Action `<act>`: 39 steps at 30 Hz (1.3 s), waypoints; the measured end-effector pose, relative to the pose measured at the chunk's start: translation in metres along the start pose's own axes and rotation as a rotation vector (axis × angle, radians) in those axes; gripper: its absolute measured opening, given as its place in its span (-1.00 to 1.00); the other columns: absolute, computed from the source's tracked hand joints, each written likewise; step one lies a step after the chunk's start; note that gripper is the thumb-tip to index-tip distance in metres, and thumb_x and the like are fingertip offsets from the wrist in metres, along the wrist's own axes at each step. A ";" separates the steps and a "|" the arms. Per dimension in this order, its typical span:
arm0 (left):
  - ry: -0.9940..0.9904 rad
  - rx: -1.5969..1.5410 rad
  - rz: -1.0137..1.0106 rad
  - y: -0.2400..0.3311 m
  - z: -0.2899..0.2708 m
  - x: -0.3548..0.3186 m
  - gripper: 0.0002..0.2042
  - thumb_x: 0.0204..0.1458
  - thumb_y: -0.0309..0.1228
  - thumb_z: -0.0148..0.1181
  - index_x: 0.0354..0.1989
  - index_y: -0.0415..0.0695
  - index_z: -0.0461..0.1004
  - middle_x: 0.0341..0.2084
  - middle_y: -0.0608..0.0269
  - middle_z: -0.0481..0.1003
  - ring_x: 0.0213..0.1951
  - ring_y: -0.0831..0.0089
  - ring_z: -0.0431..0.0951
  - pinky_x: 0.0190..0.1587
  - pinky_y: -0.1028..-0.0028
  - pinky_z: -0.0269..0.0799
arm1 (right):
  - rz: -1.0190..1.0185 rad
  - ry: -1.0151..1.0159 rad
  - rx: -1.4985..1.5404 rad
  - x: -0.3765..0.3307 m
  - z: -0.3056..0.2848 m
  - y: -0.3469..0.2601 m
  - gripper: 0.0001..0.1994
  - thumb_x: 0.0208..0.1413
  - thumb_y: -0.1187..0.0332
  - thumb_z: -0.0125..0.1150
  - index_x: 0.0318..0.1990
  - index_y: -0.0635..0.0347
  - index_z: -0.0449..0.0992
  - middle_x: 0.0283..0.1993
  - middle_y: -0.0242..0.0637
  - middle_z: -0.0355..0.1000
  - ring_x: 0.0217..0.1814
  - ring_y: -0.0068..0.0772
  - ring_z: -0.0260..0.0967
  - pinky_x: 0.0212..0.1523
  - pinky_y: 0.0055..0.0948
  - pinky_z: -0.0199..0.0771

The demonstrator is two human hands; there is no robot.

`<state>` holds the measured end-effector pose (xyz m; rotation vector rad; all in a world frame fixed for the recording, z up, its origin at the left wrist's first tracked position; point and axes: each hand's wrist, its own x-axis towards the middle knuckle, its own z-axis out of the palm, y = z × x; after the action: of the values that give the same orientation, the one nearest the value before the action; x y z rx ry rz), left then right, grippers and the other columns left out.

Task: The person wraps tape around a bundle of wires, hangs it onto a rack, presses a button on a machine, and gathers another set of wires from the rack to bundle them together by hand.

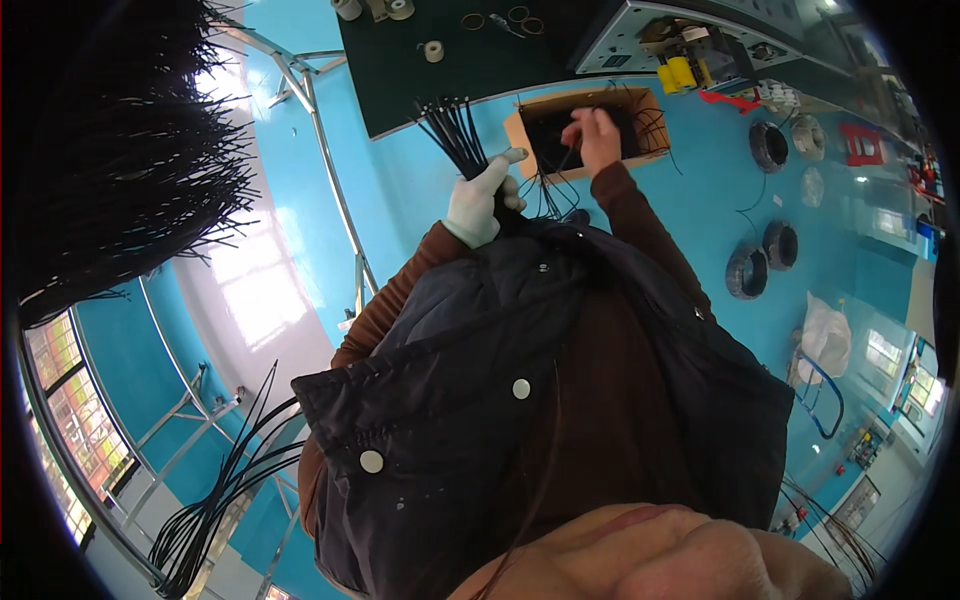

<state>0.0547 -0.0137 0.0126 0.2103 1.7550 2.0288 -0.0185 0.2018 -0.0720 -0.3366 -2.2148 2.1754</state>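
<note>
Left hand: yours, in a white glove, closed round a bundle of black wires. The bundle fans up and far-left from the fist, its free ends reaching the near edge of the dark mat.

Right hand: yours, bare, sleeve brown. It is down in the box, fingers curled on the black wires inside; you cannot tell whether it grips one or only touches them.

Box: brown cardboard, open top, rectangular, on the blue floor just near the mat. Filled with black wires; a few loose strands trail over its near edge toward your jacket.

Mat: dark green, far centre, carrying small white spools and thin rings.

Right of the box: a grey machine with yellow blocks, a red flat piece, then a red square item farther right; markings too small to tell.

Floor, right: three black cable coils, and a white bag nearer you.

Far left: a large mass of black wires. Near left: another black sheaf over a metal frame.
</note>
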 end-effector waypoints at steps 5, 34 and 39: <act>0.100 -0.134 -0.056 -0.001 0.005 0.001 -0.65 0.09 -0.52 -0.20 0.08 -0.23 0.24 -0.31 0.18 0.37 -0.50 0.57 0.33 -0.33 0.54 0.38 | -0.208 -0.433 -0.385 -0.072 0.019 -0.025 -0.84 0.15 0.33 -0.08 -0.31 0.23 0.36 -0.57 -0.16 0.39 -0.53 -0.21 0.41 -0.47 -0.32 0.37; -0.013 -0.099 -0.085 -0.007 -0.007 0.002 -0.52 -0.26 -0.83 -0.10 -0.05 -0.26 0.29 -0.38 0.30 0.33 -0.42 0.61 0.39 -0.33 0.58 0.39 | 0.318 0.112 0.232 0.046 -0.037 -0.006 -0.64 0.03 0.24 0.11 -0.03 0.17 0.32 -0.13 -0.27 0.35 0.02 -0.41 0.26 -0.21 -0.38 0.35; 0.135 -0.094 -0.054 0.000 0.004 -0.002 -0.67 0.15 -0.37 -0.23 0.05 -0.18 0.30 -0.54 0.31 0.32 -0.53 0.60 0.34 -0.40 0.57 0.32 | 0.220 0.083 0.483 0.070 -0.034 -0.018 -0.69 0.08 0.18 0.06 -0.08 0.10 0.31 -0.12 -0.28 0.40 -0.01 -0.33 0.28 -0.10 -0.26 0.27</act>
<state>0.0585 -0.0112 0.0135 -0.0028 1.7184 2.1243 -0.0836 0.2471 -0.0630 -0.6558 -1.6003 2.6504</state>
